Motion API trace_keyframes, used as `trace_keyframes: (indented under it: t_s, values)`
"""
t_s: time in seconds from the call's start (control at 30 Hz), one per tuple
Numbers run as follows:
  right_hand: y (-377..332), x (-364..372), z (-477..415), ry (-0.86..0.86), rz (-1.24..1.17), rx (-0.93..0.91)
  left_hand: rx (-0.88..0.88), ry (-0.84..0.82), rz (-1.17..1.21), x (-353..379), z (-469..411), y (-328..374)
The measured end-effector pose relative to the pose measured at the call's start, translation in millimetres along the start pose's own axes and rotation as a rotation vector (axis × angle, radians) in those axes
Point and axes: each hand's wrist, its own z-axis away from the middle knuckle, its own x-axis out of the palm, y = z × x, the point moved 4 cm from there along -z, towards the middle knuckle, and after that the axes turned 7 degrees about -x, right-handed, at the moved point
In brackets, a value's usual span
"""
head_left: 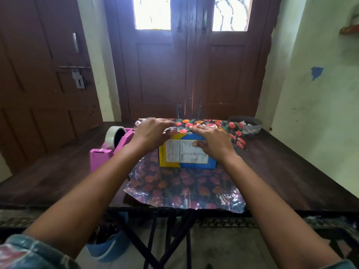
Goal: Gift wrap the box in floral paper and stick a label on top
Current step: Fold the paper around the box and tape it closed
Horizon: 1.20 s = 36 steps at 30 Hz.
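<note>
Standing by the counter [281, 171], I count from the left: one pink tape dispenser [108, 152] carrying one roll, then the left hand [149, 133], blurred, on the far flap of the single floral paper [184, 189]; pinching or pressing, I cannot tell. One box [186, 158] sits mid-sheet, long axis left to right. The right hand [213, 141] lies flat on its top, fingers straight, the surer hold. One bowl [247, 124] stands far right.

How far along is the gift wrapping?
Early. Done: the box sits on the floral paper. In hand: the left hand and right hand press the far flap over its top. Left: the near flap lies flat, the box's near side is bare, the tape dispenser stands aside, no label shows.
</note>
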Motion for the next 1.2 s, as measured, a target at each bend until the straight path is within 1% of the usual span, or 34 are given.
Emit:
trace_keyframes:
  t_s: [0.1, 0.17, 0.27, 0.33, 0.4, 0.5, 0.6, 0.67, 0.77, 0.9, 1.03, 1.1, 1.2]
  values:
    - [-0.1, -1.8, 0.3, 0.001, 0.008, -0.017, -0.038, 0.047, -0.036, 6.8, 4.3, -0.8]
    - [-0.1, -3.6, -0.2, -0.005, 0.028, -0.032, -0.03, 0.079, -0.055, 7.9, 6.9, -1.5]
    - [0.0, -5.0, -0.4, -0.017, 0.056, -0.048, 0.069, 0.186, -0.002, 5.8, 13.2, 1.9]
    - [0.1, -5.6, -0.9, -0.04, 0.06, -0.05, 0.139, 0.237, -0.008, 5.7, 16.5, 2.8]
    - [0.8, -6.0, -2.9, -0.073, 0.077, -0.053, 0.162, 0.261, -0.026, 6.1, 16.6, 2.5]
    - [0.0, -3.9, -5.4, -0.095, 0.164, -0.07, 0.147, 0.252, -0.028, 7.3, 12.8, 3.2]
    - [-7.2, -2.3, -7.9, 0.013, 0.248, -0.121, 0.119, 0.249, 0.018, 6.7, 10.7, 4.8]
    - [-13.8, -1.0, -8.9, 0.033, 0.189, -0.123, 0.079, 0.206, 0.027, 5.7, 8.6, 5.5]
    - [-16.1, 4.0, -8.1, 0.01, 0.095, -0.074, 0.024, 0.152, 0.011, 10.7, 3.4, 0.7]
    - [-12.2, 7.1, -8.8, 0.085, -0.014, -0.031, 0.003, 0.163, 0.051, 13.3, 2.6, 1.4]
    - [-9.5, 11.1, -11.7, 0.084, -0.035, -0.021, -0.095, 0.137, 0.042, 19.9, 1.6, -2.3]
    - [-8.6, 12.6, -11.0, 0.104, -0.043, -0.026, -0.105, 0.121, 0.116, 22.4, 2.6, -5.7]
    - [-8.6, 14.1, -9.3, 0.147, -0.054, -0.031, -0.123, 0.104, 0.317, 17.8, 9.3, -13.1]
